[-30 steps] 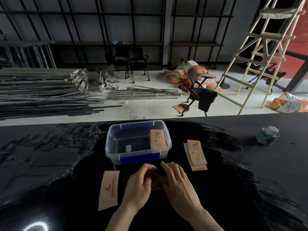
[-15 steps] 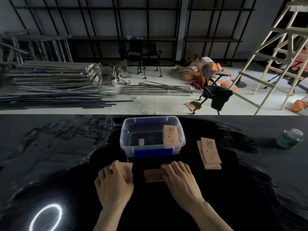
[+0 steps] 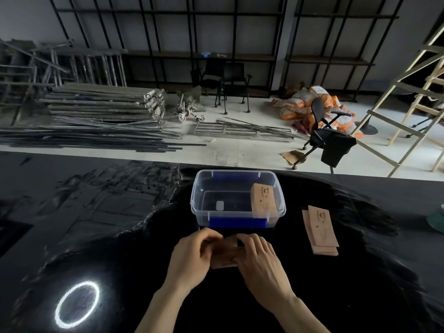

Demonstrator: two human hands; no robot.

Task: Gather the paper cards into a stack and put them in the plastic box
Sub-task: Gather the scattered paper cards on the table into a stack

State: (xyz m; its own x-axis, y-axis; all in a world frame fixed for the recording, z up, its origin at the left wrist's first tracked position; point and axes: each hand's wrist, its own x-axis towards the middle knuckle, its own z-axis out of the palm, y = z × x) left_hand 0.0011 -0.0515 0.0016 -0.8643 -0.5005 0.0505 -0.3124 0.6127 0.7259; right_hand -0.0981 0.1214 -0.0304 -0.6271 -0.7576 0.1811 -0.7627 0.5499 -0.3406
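Left hand [image 3: 192,257] and right hand [image 3: 258,258] close together at the near edge of the black table [image 3: 96,212], both laid over a small bundle of brown paper cards [image 3: 227,254]. Left fingers curled round the bundle's left end, right fingers spread flat across its right end and top; only the middle strip of card visible between them, with a dark line of stacked edges showing near the right fingertips. Both hands clearly closed on the cards, pinching from opposite sides (how many cards, impossible to count). Bundle resting on or just above the tabletop; cannot tell which.

Just beyond the hands, the clear plastic box [image 3: 199,207], lid off, blue latches on its near and far walls. Inside, against the right wall, one more batch of cards [image 3: 263,201], brown with small dark print, leaning a little; also a small pale patch on the box floor to the left (label or reflection, unclear).

To the right of the box and apart from it, a second loose pile [image 3: 320,228] flat on the table, top card slightly skewed over the ones beneath. Further right, at the frame's edge, a green object [image 3: 438,218] mostly cut off.

Near left on the table, a bright ring-shaped reflection [image 3: 77,305].

Past the table, a pale floor with stacked metal bars [image 3: 96,116], a tipped office chair [image 3: 326,135], orange sacks [image 3: 305,102] and a wooden ladder [image 3: 408,104].
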